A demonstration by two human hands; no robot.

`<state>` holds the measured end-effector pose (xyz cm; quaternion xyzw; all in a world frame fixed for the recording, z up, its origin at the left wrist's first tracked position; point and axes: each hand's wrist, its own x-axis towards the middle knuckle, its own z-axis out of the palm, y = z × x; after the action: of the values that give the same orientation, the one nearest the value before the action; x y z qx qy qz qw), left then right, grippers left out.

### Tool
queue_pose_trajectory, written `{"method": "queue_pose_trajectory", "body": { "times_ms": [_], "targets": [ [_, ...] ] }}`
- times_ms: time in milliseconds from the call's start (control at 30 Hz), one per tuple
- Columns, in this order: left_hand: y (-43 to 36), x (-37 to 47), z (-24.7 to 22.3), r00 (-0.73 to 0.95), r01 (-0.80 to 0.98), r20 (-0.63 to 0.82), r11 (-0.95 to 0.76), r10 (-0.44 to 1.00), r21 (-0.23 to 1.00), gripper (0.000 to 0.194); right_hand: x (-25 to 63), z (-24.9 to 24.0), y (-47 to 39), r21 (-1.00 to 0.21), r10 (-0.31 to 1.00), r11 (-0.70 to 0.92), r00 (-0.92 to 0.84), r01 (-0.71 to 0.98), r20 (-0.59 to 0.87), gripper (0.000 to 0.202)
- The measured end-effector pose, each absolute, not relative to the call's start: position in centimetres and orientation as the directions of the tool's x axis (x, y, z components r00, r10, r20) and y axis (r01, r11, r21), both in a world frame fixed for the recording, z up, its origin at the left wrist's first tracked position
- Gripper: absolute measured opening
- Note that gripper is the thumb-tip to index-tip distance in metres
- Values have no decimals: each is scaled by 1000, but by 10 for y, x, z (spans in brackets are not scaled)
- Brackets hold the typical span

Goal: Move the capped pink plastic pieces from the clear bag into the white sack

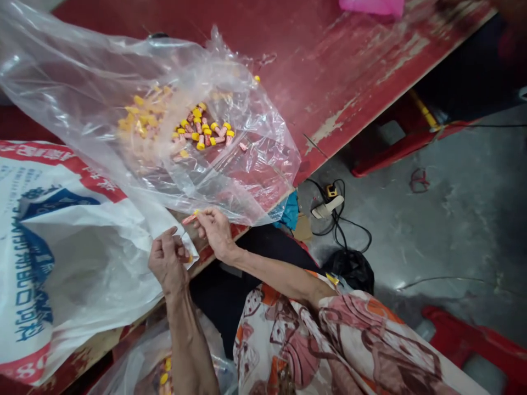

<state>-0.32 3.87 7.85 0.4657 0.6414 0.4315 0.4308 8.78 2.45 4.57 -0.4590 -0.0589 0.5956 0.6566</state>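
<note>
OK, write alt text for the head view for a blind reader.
A person's right hand pinches a small yellow-capped piece close to the left hand, at the edge of a worn red table. Beyond lie a clear plastic bag of similar pieces and, to the left, a white printed sack.

The single view comes from the wearer's head, facing forward and steeply down past the forearms onto the left hand (168, 260) and the right hand (216, 233). It is near enough to show separate fingers, yet wide enough to take in the red surface (296, 44) beyond both hands, the grey floor (457, 203) off to the right hand's right, and the wearer's patterned clothing (284, 340) below that hand. The surface's front edge crosses the view on a slant.
</note>
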Motion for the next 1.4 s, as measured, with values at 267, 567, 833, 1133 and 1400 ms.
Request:
{"method": "queue_pose_trajectory", "body": {
  "times_ms": [267, 567, 833, 1133, 1400],
  "targets": [
    [43, -12, 79, 80, 899, 20, -81, 997, 431, 30, 136, 34, 10, -962, 976, -191, 144, 194, -165, 16],
    [51, 13, 87, 340, 940, -188, -340, 921, 35, 24, 156, 6, 2, -902, 983, -77, 184, 425, 3, 38],
    [72, 7, 89, 294, 954, -254, -266, 921, 139, 12, 155, 6, 2, -864, 982, -39, 181, 502, 61, 42],
    [37, 33, 99, 203, 979, -283, -193, 937, 64, 16, 154, -13, -9, -812, 940, 58, 243, 581, 241, 45],
    [31, 45, 79, 165, 960, -181, -115, 970, 257, 26, 156, -27, -7, -809, 874, 156, 303, 566, 380, 51]
  ]
}}
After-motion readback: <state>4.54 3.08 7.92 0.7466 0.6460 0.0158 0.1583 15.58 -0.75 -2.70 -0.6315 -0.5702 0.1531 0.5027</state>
